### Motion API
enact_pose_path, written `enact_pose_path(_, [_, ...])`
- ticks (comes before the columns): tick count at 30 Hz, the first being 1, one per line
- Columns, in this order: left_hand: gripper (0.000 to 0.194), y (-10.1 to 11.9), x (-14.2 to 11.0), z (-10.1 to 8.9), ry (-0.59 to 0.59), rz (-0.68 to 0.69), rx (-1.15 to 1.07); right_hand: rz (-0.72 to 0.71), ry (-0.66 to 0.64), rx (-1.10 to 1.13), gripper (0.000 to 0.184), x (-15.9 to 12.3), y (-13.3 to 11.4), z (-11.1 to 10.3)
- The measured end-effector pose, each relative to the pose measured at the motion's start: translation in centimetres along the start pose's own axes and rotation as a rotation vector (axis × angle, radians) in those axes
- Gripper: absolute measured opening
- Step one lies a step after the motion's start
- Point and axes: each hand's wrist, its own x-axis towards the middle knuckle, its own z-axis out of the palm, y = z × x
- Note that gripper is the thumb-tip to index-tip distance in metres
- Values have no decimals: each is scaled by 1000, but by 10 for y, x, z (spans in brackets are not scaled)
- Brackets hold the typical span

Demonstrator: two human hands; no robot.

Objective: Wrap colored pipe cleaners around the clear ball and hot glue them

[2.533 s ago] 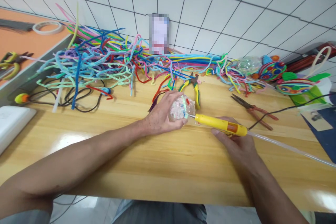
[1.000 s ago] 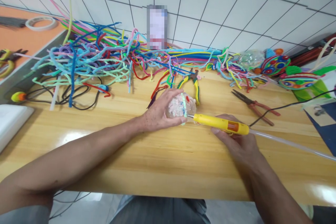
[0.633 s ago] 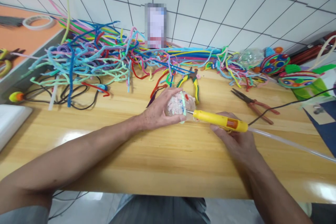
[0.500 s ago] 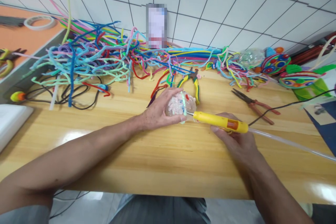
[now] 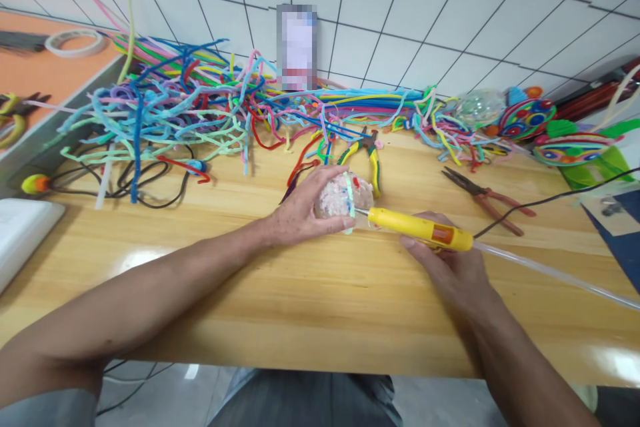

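My left hand (image 5: 300,210) is wrapped round a clear plastic ball (image 5: 345,195) filled with coloured bits and ringed by a pale green strip, held on the wooden table (image 5: 310,293). My right hand (image 5: 445,263) grips a yellow hot glue gun (image 5: 420,229) whose metal tip touches the ball's right side. A clear glue stick (image 5: 555,273) sticks out of the gun's back toward the right, and its black cord (image 5: 550,200) runs off to the right.
A big tangle of coloured pipe cleaners (image 5: 190,107) lies along the tiled wall. Yellow-green pliers (image 5: 367,157) sit behind the ball, red-handled pliers (image 5: 487,200) to the right. Colourful paper crafts (image 5: 545,130) stand at far right. A tape roll (image 5: 73,42) rests on an orange surface left.
Both hands stay where they were, with the glue gun's tip against the ball. The view has shifted only slightly.
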Motion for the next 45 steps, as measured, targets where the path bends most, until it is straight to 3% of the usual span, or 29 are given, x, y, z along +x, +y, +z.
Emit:
enact_pose_path(7, [81,2,0,-1,-5,-20,1,15,-53,1,11,-2,-1,-3])
enact_pose_path(20, [82,-1,0,0,-7,-30,-4,-38,31,-4,10,1,-1,1])
enact_pose_path(45, [83,-1,0,-1,-13,-2,-27,-6,-47,-1,8,-4,1,-5])
